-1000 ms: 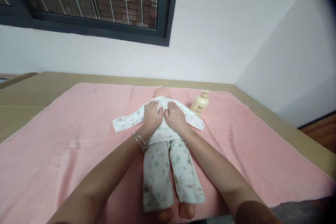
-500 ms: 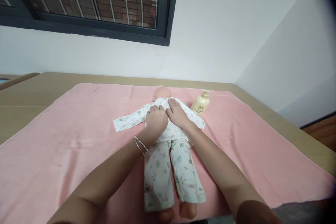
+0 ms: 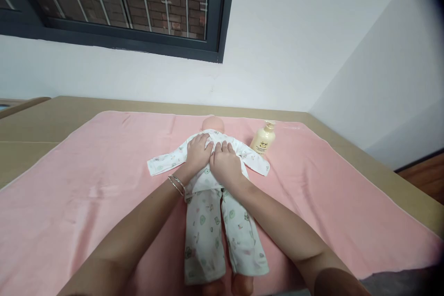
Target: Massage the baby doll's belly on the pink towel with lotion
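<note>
A baby doll lies stretched out with its head at the far end; no face shows. It wears a white printed top and trousers, and its sleeves spread to both sides. My left hand rests flat on the upper left of the doll's top, fingers extended, with bangles at the wrist. Slightly lower and to the right, my right hand lies on the doll's torso, fingers loosely bent and pointing toward the head. The thumbs are close together. Neither hand grips anything.
A pale yellow pump bottle stands beside the doll's right-hand sleeve. Under everything spreads a pink cloth on a wooden table. Behind it are a white wall and a dark-framed window.
My left hand has slid up the torso and its fingers have straightened. My right hand has drawn down toward me and its fingers are more bent. The doll has shifted slightly in view.
</note>
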Demonstrator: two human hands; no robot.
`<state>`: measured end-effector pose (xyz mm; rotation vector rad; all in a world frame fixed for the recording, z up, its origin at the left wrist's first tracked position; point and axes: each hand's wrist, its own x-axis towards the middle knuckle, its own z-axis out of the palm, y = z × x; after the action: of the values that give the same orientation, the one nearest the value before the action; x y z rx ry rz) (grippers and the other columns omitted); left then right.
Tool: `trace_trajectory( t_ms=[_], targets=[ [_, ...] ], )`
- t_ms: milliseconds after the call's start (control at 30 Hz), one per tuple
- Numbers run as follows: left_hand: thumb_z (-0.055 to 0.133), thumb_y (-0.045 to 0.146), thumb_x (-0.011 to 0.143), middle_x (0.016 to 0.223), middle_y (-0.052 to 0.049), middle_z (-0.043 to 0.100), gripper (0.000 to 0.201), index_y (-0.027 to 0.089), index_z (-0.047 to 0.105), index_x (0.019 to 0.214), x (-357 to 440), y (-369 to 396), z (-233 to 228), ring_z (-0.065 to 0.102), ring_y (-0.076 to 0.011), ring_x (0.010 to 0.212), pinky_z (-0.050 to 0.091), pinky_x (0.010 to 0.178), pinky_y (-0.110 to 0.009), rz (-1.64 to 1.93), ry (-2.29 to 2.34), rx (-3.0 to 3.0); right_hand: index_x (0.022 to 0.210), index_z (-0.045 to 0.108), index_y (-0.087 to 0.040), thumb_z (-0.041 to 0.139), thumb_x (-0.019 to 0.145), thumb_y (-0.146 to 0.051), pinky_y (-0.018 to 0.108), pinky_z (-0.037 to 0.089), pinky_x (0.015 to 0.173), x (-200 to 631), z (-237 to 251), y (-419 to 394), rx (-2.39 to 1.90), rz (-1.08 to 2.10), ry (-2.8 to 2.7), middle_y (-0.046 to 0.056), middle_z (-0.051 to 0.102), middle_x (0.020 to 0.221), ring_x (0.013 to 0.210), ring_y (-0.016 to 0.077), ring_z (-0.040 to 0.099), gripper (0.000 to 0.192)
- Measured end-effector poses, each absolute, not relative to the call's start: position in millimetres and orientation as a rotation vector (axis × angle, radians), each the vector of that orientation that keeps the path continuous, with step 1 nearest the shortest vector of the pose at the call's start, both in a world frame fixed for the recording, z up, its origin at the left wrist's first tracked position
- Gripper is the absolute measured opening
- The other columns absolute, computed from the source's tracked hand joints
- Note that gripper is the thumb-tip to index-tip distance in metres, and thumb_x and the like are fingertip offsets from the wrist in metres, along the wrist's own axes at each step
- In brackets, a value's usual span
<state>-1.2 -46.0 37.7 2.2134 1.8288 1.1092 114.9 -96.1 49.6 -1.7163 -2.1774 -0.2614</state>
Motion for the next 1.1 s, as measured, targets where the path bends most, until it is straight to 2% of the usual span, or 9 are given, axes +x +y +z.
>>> trace_trajectory(
  t_ms=[167,367,633,767,867,967,1100],
  targets=[
    [0.039,0.03,0.093,0.127,-0.009,0.06,0.036,0.017,0.058,0.12,-2.7,-45.3,36.7,0.051,-0.0237,0.12,0.035,0.108,-0.041,1.153,1.752,2.317,0.136,0.048,-0.005,0.037,0.093,-0.03,0.044,0.04,0.101,116.1,46.5,-98.3,-1.709,-0.311,-2.117,0.021,0.05,0.136,0.128,0.0351,0.044,0.051],
    [0.039,0.028,0.092,0.125,-0.01,0.061,0.037,0.013,0.059,0.119,-2.8,-46.2,37.0,0.052,-0.023,0.118,0.037,0.107,-0.038,1.213,1.714,2.346,0.133,0.05,-0.007,0.037,0.093,-0.03,0.042,0.04,0.1,117.7,47.1,-98.7,-1.693,-0.321,-2.095,0.02,0.051,0.135,0.126,0.0342,0.046,0.048],
    [0.039,0.023,0.093,0.114,-0.009,0.066,0.032,0.015,0.064,0.111,2.9,-57.8,42.7,0.057,-0.0245,0.109,0.043,0.1,-0.038,1.177,1.875,2.385,0.105,0.063,-0.019,0.039,0.091,-0.028,0.034,0.047,0.083,124.7,59.4,-96.8,-1.657,-0.232,-2.047,0.009,0.065,0.111,0.114,0.0267,0.055,0.029],
    [0.04,0.023,0.093,0.108,-0.009,0.067,0.029,0.016,0.065,0.105,5.7,-62.6,45.9,0.057,-0.0254,0.104,0.045,0.095,-0.038,1.135,1.975,2.392,0.098,0.065,-0.022,0.04,0.091,-0.028,0.033,0.046,0.082,126.4,58.7,-93.6,-1.631,-0.213,-2.008,0.006,0.065,0.116,0.115,0.026,0.056,0.027],
    [0.04,0.024,0.093,0.106,-0.009,0.067,0.028,0.017,0.065,0.104,6.1,-62.6,45.5,0.057,-0.0252,0.103,0.045,0.094,-0.038,1.127,1.99,2.385,0.1,0.067,-0.024,0.042,0.09,-0.028,0.034,0.046,0.086,127.1,53.6,-89.2,-1.607,-0.196,-1.983,0.004,0.063,0.123,0.118,0.0263,0.055,0.027],
    [0.038,0.024,0.094,0.111,-0.01,0.066,0.03,0.015,0.064,0.108,8.1,-63.1,45.7,0.056,-0.0254,0.108,0.043,0.097,-0.037,1.075,1.997,2.398,0.111,0.067,-0.027,0.044,0.089,-0.029,0.036,0.046,0.092,131.7,48.6,-79.8,-1.573,-0.146,-1.96,0.004,0.06,0.128,0.121,0.0248,0.053,0.031],
    [0.033,0.022,0.095,0.12,-0.017,0.061,0.037,0.008,0.058,0.12,15.9,-73.2,56.8,0.053,-0.0279,0.116,0.04,0.101,-0.039,0.804,2.04,2.493,0.119,0.064,-0.027,0.043,0.09,-0.03,0.035,0.044,0.098,144.2,46.9,-63.1,-1.513,-0.033,-1.962,0.003,0.058,0.132,0.127,0.0209,0.049,0.036]
  ],
)
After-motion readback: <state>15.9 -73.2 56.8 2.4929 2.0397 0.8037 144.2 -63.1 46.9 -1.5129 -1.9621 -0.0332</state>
